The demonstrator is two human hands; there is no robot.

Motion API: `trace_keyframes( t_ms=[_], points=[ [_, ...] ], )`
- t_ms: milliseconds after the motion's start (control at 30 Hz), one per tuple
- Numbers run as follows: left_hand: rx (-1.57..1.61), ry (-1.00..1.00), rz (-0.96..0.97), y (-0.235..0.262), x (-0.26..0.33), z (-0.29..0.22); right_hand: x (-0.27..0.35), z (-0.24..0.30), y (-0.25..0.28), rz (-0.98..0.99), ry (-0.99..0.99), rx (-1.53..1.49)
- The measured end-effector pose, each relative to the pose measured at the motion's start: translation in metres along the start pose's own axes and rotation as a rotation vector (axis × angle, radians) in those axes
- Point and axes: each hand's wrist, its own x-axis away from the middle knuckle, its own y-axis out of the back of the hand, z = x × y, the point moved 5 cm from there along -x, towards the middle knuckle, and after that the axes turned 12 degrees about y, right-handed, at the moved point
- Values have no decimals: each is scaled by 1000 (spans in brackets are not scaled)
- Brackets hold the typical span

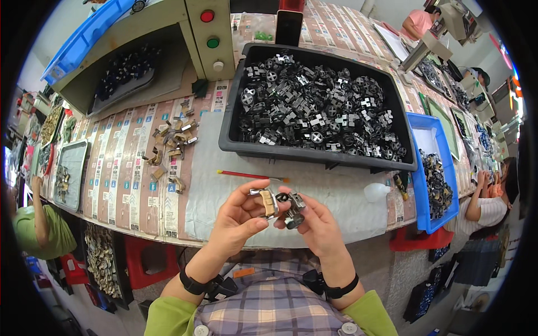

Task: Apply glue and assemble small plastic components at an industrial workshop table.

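Note:
My left hand (238, 218) pinches a small tan and silver metal part (268, 203) between thumb and fingers. My right hand (316, 224) grips a black and silver wheeled part (292, 208) right beside it; the two pieces touch or nearly touch above the table's near edge. Just past the hands a thin red brush (249, 176) lies on the grey mat (330, 190). Behind it stands a big black bin (232, 126) heaped with black and silver parts like the one I hold.
A loose pile of tan parts (171, 143) lies left of the bin. A blue tray (431, 168) with dark parts stands at the right, beside a small bottle (376, 192). A control box with red and green buttons (212, 33) is at the back. Other people work at both sides.

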Motion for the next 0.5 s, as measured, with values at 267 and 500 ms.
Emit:
trace_keyframes(
  t_ms=[267,500],
  points=[
    [74,-14,5,9,3,1,7,7,-5,-89,142,437],
    [189,-16,13,13,1,-4,7,6,-21,-27,258,493]
  ],
)
